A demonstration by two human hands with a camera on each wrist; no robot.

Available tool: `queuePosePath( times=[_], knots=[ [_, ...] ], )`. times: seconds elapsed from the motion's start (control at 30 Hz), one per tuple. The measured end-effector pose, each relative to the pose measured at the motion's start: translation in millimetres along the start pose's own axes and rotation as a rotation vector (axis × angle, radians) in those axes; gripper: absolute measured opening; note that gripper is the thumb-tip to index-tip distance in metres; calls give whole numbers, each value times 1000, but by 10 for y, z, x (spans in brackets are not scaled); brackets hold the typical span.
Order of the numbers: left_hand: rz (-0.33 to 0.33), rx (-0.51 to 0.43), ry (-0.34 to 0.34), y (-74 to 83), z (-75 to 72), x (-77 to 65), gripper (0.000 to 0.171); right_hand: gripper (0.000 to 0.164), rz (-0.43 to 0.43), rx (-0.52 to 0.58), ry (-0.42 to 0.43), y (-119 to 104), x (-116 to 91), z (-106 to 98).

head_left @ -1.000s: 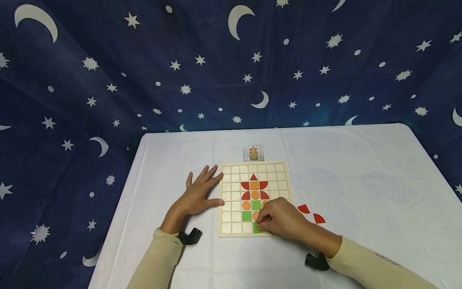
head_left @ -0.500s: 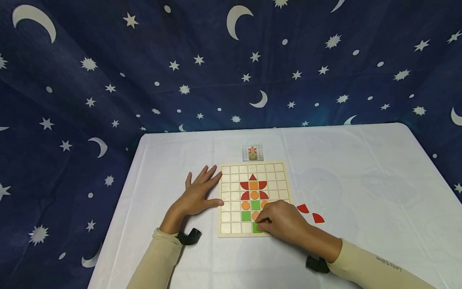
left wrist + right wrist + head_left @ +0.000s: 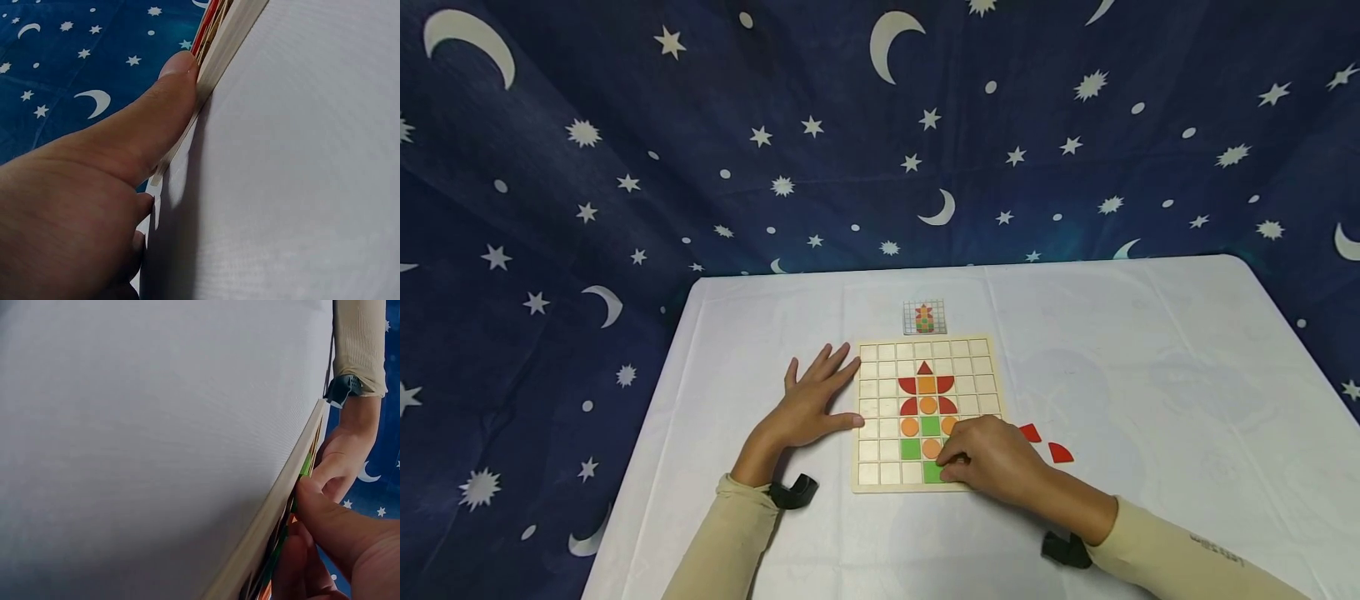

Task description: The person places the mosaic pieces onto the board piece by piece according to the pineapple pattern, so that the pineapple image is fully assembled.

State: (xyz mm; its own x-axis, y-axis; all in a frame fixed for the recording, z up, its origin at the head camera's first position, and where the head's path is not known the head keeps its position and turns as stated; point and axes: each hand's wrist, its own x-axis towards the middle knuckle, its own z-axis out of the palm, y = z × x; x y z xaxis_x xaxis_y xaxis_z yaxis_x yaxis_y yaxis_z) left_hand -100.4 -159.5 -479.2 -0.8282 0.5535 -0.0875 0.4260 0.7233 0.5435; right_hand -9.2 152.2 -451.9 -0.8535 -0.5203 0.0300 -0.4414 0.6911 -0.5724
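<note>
My left hand (image 3: 812, 408) lies with fingers spread at the left edge of a wooden grid board (image 3: 871, 392). Its thumb (image 3: 178, 87) rests against the board's rim. My right hand (image 3: 992, 458) is at the board's lower part, thumb and curled fingers pinching at the right side of a green square tile (image 3: 932, 472) lying in the bottom row. This hand partly hides the tile and the cells to its right. Above it sit an orange round tile (image 3: 932, 448), another green square (image 3: 911, 449), orange rounds, red quarter-circles and a red triangle (image 3: 924, 367).
A small pattern card (image 3: 924, 317) lies behind the board, printed with a similar coloured figure. Two red quarter-circle tiles, one nearer (image 3: 1061, 452) and one farther (image 3: 1031, 433), lie right of the board on the white tabletop (image 3: 1150, 375). A star-patterned cloth hangs behind.
My right hand has shifted slightly right, uncovering more of the orange round tile and the tile beside its thumb. The left hand stays in place on the board's edge.
</note>
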Motion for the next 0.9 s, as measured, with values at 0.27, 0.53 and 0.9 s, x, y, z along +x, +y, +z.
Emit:
queuePosePath(
  times=[0.27, 0.53, 0.9],
  knots=[
    [6, 3, 4, -9, 3, -3, 94, 12, 26, 51, -11, 19, -4, -15],
    [4, 3, 5, -17, 20, 8, 95, 12, -5, 143, 40, 292, -91, -345],
    [0, 1, 5, -9, 11, 7, 94, 26, 117, 15, -86, 904, -416, -776]
  ],
)
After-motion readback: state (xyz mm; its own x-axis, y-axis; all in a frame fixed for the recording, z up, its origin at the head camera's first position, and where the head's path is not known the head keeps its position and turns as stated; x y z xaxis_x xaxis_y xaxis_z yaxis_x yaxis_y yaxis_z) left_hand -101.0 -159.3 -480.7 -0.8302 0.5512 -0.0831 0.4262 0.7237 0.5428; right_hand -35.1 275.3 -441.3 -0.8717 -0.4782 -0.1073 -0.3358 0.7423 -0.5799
